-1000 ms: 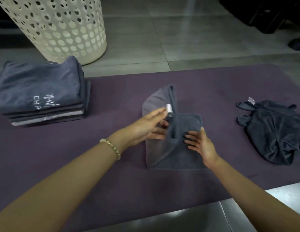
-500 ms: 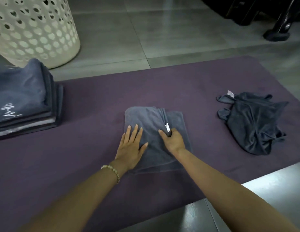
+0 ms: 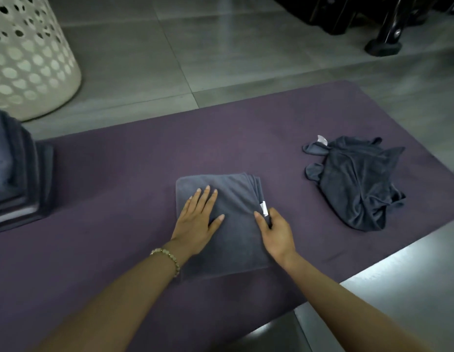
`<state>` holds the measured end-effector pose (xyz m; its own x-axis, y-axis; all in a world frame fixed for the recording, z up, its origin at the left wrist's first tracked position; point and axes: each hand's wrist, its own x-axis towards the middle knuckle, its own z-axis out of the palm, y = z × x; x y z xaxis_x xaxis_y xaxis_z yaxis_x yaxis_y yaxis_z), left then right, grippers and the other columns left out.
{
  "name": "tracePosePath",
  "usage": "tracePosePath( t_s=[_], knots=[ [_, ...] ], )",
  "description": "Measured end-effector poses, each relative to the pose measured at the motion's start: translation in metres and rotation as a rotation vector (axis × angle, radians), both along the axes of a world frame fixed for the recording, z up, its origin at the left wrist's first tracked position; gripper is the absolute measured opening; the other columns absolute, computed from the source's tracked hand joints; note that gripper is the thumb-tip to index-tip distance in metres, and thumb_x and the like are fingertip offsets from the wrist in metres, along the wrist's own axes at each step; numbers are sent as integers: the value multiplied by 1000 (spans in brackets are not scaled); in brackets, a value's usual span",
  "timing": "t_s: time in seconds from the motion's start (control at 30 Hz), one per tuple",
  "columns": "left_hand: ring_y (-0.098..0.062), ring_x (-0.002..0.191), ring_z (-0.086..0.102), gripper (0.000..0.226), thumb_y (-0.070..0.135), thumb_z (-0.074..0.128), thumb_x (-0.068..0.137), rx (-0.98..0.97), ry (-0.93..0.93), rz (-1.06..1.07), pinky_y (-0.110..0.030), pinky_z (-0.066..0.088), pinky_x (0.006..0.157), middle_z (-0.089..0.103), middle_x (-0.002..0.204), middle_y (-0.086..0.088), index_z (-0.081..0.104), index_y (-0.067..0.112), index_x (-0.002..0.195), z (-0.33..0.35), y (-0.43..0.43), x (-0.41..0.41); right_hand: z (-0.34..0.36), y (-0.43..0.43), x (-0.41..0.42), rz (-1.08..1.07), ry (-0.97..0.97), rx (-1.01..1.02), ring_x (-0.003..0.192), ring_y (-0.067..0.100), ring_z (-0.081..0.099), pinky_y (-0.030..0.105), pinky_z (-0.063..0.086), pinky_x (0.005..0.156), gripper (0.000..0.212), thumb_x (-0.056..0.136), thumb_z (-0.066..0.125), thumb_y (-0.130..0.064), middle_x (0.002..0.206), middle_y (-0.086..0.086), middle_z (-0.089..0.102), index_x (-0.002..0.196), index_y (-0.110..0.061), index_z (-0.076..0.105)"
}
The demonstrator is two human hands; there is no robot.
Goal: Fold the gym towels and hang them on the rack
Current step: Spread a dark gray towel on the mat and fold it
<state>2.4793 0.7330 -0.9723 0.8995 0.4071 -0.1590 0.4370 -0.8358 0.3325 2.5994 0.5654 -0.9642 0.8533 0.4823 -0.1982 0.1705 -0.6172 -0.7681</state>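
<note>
Your left hand [image 3: 198, 219] lies flat, fingers spread, on the folded towel [image 3: 236, 196] in the middle of the purple mat [image 3: 144, 161], probably pinning the fold, while your right hand [image 3: 278, 232] pinches its layered edge beside the tag [image 3: 264, 208], probably to square it.

A purple mat [image 3: 144, 161] lies on the gray floor [image 3: 220, 59]. 3 things lie on it — a folded towel [image 3: 233, 199] in the middle, a crumpled towel [image 3: 357, 179] right, a stack of towels [image 3: 10, 168] left.

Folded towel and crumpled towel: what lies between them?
Only bare purple mat, seen in the head view, lies between the folded towel and the crumpled towel.
</note>
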Motion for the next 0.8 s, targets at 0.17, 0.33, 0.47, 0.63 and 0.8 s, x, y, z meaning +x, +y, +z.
tracePosePath(
  t_s=[0.17, 0.33, 0.47, 0.63, 0.8],
  knots=[
    [-17, 147, -10, 66, 50, 23, 100, -20, 89, 23, -31, -7, 118, -5, 160, 2, -2, 19, 152, 11, 36, 28, -7, 1, 6, -26, 80, 21, 59, 11, 40, 37, 42, 63, 43, 94, 54, -39, 63, 1, 46, 77, 0, 48],
    [-23, 142, 23, 69, 57, 27, 96, 51, 200, -14, -34, 11, 118, 28, 152, -4, 12, 20, 152, 17, 61, 46, -9, 0, 5, -11, 86, 4, 59, 12, 42, 33, 42, 60, 44, 94, 53, -42, 64, 1, 48, 79, -1, 48],
    [-25, 128, 37, 71, 62, 40, 90, -26, 277, 0, -36, 27, 109, 40, 140, -6, 31, 17, 144, 28, 75, 62, -12, 0, 12, -7, 123, 2, 57, 10, 39, 25, 37, 55, 40, 93, 55, -42, 63, 0, 45, 75, -7, 46],
    [-30, 128, 39, 75, 67, 48, 84, -154, 391, 53, -40, 33, 106, 44, 139, -12, 39, 11, 134, 36, 81, 80, -14, -1, 13, -16, 155, 27, 57, 8, 41, 20, 36, 54, 39, 94, 55, -40, 64, -2, 48, 78, -4, 50],
    [-27, 122, 49, 73, 66, 48, 85, -156, 528, -46, -35, 39, 104, 49, 135, -10, 47, 10, 132, 55, 84, 90, -11, -3, 12, 5, 194, 26, 59, 8, 42, 17, 37, 55, 35, 95, 53, -39, 66, -4, 48, 77, -9, 49]
  ],
)
